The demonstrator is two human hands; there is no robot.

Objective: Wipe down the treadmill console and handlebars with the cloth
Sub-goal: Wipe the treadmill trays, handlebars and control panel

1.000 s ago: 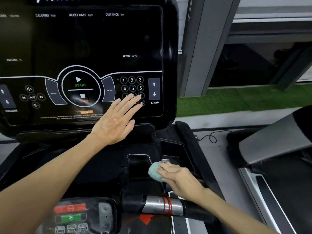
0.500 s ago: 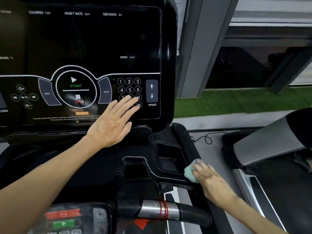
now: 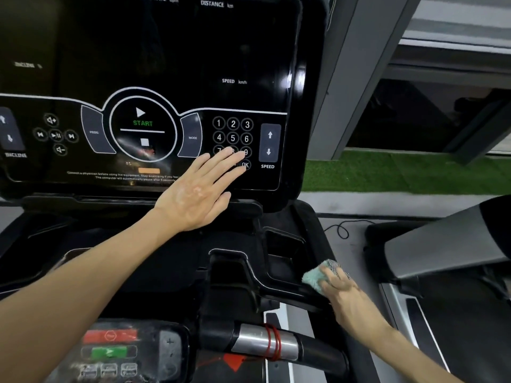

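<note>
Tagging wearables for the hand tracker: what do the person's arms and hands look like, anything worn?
Left hand and right hand are bare: no gloves, no rings visible. Left forearm and right forearm are bare to the frame edge: no sleeve, watch or band. The right hand is motion-blurred, so small items could be missed.

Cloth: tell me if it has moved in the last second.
Yes. The cloth, in the right hand, went rightward, from the left of the tray recess to its outer right rim.

Dim indoor light, screen glare, wide-angle edge distortion
</note>
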